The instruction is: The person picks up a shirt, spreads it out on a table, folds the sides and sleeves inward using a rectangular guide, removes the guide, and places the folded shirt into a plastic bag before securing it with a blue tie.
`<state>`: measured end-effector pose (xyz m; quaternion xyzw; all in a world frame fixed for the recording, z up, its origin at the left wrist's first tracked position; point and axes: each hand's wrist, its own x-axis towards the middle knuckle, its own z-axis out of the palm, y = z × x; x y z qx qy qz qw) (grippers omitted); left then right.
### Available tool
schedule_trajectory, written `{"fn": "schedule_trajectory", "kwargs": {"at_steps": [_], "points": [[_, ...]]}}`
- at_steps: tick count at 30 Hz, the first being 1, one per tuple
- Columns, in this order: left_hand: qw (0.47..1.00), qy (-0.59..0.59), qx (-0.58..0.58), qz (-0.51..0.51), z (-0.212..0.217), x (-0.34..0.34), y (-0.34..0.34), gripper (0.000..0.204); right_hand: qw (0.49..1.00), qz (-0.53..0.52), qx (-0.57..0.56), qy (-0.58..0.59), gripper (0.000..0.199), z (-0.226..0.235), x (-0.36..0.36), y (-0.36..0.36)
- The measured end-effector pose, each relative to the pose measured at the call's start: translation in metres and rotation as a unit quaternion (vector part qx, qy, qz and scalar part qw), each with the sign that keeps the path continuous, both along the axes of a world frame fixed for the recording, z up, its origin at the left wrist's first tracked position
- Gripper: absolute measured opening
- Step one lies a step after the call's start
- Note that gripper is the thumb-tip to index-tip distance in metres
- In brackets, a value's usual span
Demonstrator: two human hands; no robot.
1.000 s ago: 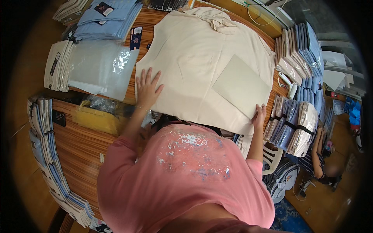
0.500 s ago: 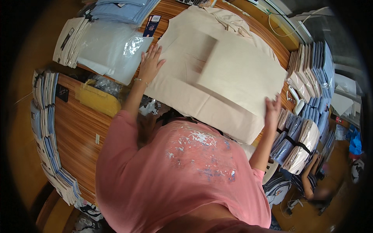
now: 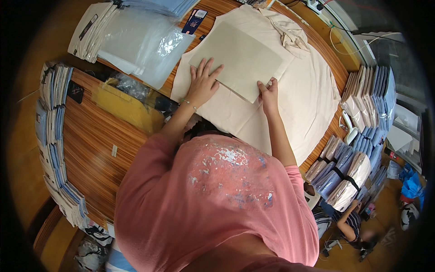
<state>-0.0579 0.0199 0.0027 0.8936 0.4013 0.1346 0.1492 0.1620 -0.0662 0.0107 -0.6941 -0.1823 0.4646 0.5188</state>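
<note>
A pale beige shirt [image 3: 308,99] lies spread out over the wooden table, its collar [image 3: 292,36] at the far end. On top of it rests a flat greyish-beige rectangular board [image 3: 242,54], set at a slant. My left hand [image 3: 204,85] lies with spread fingers on the board's near left corner. At the near right corner my right hand [image 3: 268,94] pinches the board's edge between thumb and fingers. The shirt part beneath the board is hidden.
Clear plastic bags [image 3: 149,45] and a dark tag card [image 3: 195,21] lie left of the shirt. Stacked folded shirts [image 3: 362,97] and a white handheld tool [image 3: 349,127] stand right. More folded shirts [image 3: 54,131] line the left edge. Another person [image 3: 351,226] is at lower right.
The board has moved left and away from me over the shirt. My left hand has come onto it, and my right hand has moved left from the shirt's side to grip its corner.
</note>
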Motion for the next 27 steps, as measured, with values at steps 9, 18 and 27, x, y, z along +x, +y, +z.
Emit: {"fn": "schedule_trajectory", "kwargs": {"at_steps": [9,18,27], "points": [[0.999,-0.047,0.023,0.003,-0.009,-0.002,-0.001,0.05,0.983,0.084,-0.021,-0.159,0.076,0.02,-0.004,0.001],[0.998,-0.037,0.054,0.004,-0.009,-0.002,-0.002,0.049,0.965,0.145,-0.083,-0.201,0.063,0.026,0.0,0.002],[0.999,-0.019,0.038,0.013,-0.008,-0.002,-0.002,0.049,0.909,0.214,-0.125,-0.336,0.065,0.023,0.001,0.001]]}}
